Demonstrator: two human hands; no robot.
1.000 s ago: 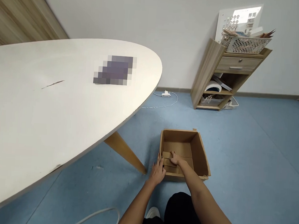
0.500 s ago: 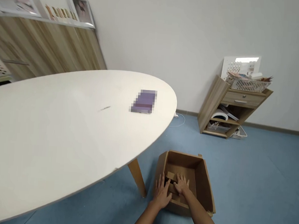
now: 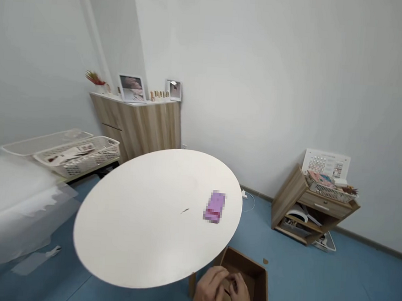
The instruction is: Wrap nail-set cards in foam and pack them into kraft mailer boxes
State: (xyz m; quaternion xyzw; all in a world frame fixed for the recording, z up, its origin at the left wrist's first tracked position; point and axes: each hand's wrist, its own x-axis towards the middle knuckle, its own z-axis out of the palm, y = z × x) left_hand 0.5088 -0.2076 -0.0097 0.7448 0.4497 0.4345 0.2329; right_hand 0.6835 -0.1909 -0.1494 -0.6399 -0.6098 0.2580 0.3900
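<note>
My left hand (image 3: 209, 289) is raised over the left side of an open cardboard box (image 3: 262, 287) on the floor, its fingers curled inward. Close beside it, my right hand (image 3: 241, 296) has its fingers bent toward the left fingertips. Whatever sits between the fingertips is too small or too hidden to make out. Below the hands, a small brown carton piece (image 3: 227, 300) shows inside the box, partly covered by them. The front of the box runs out of the picture.
A white oval table (image 3: 140, 238) stands left of the box, with a blurred-out purple item (image 3: 215, 206) on it. A small wooden cabinet (image 3: 289, 193) stands by the wall. White baskets (image 3: 108, 149) and white plastic sheeting (image 3: 13, 215) are at the left. A brown scrap (image 3: 265, 261) lies beyond the box.
The view has tilted up and shows more of the room. My hands have lifted from inside the box and come closer together, their spread fingers now curled.
</note>
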